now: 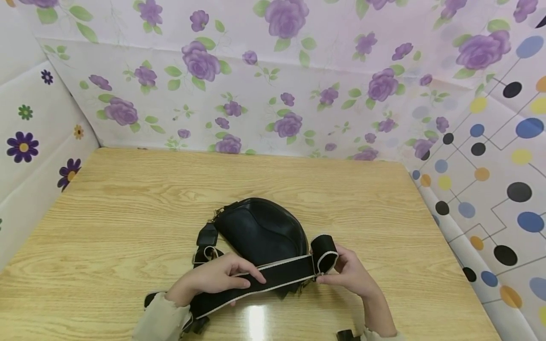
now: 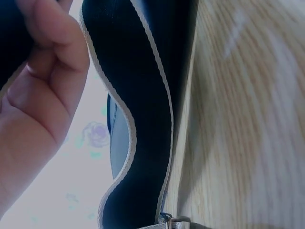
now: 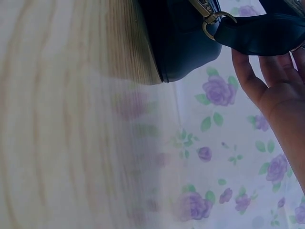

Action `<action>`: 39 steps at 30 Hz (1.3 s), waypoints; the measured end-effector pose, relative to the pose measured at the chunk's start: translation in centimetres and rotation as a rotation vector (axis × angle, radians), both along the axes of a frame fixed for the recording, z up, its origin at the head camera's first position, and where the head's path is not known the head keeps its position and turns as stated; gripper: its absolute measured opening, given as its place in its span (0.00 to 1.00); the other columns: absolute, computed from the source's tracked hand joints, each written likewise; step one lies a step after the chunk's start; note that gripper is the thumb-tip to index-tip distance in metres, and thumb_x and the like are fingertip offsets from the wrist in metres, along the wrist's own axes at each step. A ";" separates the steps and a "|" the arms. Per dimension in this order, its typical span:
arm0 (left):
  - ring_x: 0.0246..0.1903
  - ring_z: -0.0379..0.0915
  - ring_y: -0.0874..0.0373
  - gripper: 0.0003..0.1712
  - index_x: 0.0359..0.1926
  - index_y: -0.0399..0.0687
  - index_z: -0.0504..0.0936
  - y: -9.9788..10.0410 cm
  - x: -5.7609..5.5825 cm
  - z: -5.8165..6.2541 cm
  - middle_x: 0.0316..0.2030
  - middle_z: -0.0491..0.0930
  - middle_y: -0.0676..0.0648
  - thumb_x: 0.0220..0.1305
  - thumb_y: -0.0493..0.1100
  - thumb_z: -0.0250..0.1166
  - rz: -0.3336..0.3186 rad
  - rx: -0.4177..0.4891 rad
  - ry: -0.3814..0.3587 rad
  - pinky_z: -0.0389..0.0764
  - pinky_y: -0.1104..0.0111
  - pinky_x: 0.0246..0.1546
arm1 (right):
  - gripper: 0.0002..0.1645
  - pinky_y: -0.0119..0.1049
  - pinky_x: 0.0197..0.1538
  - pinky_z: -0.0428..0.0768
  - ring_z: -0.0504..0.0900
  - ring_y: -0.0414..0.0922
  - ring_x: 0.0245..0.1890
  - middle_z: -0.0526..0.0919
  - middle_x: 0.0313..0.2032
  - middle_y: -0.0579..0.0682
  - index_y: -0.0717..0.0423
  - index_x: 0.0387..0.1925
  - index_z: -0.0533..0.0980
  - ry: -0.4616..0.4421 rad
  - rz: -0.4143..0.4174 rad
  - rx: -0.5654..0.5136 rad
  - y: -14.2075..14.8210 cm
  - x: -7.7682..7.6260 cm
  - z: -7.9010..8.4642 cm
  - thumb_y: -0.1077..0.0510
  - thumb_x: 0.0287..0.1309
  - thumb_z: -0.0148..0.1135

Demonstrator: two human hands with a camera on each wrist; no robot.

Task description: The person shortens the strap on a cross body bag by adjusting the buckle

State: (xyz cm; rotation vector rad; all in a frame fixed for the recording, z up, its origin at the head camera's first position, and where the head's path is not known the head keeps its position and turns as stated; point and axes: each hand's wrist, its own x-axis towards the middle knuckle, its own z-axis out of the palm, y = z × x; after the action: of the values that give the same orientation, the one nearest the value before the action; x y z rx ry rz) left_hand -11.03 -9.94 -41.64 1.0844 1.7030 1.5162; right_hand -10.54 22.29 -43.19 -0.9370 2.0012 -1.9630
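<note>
On the table lies a black half-moon shoulder bag (image 1: 260, 227), its curved side away from me. A wide black strap (image 1: 290, 270) with cream edges runs in front of it. My left hand (image 1: 217, 274) holds the strap's middle, index finger and thumb on top, a fingertip showing below the lower edge. At the bag's right, my right hand (image 1: 351, 272) pinches the strap where it bends into a loop. The right wrist view shows that hand's fingers at a black leather tab (image 3: 259, 36), joined to the bag by a brass ring and clasp (image 3: 209, 21).
At the bag's left end, another leather tab (image 1: 207, 234) hangs from a metal clip beside a strap buckle (image 1: 200, 255). The wooden table (image 1: 128, 189) meets a flowered sheet (image 1: 256, 104) at the back and a dotted sheet (image 1: 490, 189) on the right.
</note>
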 end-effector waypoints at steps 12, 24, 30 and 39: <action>0.14 0.76 0.56 0.14 0.48 0.30 0.75 -0.6 0.1 -0.1 0.19 0.76 0.35 0.62 0.31 0.53 0.010 -0.003 -0.089 0.78 0.64 0.26 | 0.29 0.36 0.43 0.75 0.76 0.44 0.43 0.77 0.44 0.50 0.78 0.46 0.66 -0.010 -0.027 0.023 0.0 0.0 -0.1 0.75 0.38 0.67; 0.12 0.73 0.57 0.14 0.48 0.28 0.74 -1.1 0.1 -0.3 0.25 0.76 0.36 0.62 0.32 0.53 -0.005 0.021 -0.084 0.79 0.62 0.27 | 0.29 0.36 0.43 0.75 0.76 0.42 0.43 0.77 0.43 0.49 0.81 0.44 0.66 0.013 -0.013 0.015 0.0 -0.1 -0.1 0.74 0.39 0.67; 0.10 0.69 0.63 0.14 0.47 0.29 0.75 -1.4 0.2 -0.3 0.29 0.77 0.38 0.62 0.33 0.54 0.005 0.013 -0.058 0.78 0.65 0.30 | 0.30 0.37 0.42 0.76 0.76 0.42 0.42 0.77 0.43 0.49 0.82 0.45 0.64 0.007 -0.011 0.017 0.0 0.0 0.0 0.75 0.38 0.67; 0.14 0.75 0.54 0.14 0.47 0.28 0.75 -2.0 0.3 -0.3 0.33 0.77 0.34 0.62 0.31 0.54 0.014 0.012 -0.125 0.78 0.59 0.20 | 0.31 0.37 0.42 0.76 0.75 0.44 0.43 0.75 0.44 0.59 0.80 0.46 0.65 -0.012 -0.023 0.020 -0.1 0.0 0.1 0.75 0.38 0.67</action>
State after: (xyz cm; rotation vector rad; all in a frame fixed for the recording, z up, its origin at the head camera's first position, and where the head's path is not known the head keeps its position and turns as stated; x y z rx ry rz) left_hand -10.74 -11.89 -41.97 0.9648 1.6209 1.5710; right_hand -10.52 22.19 -43.10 -0.8996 2.0306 -1.9523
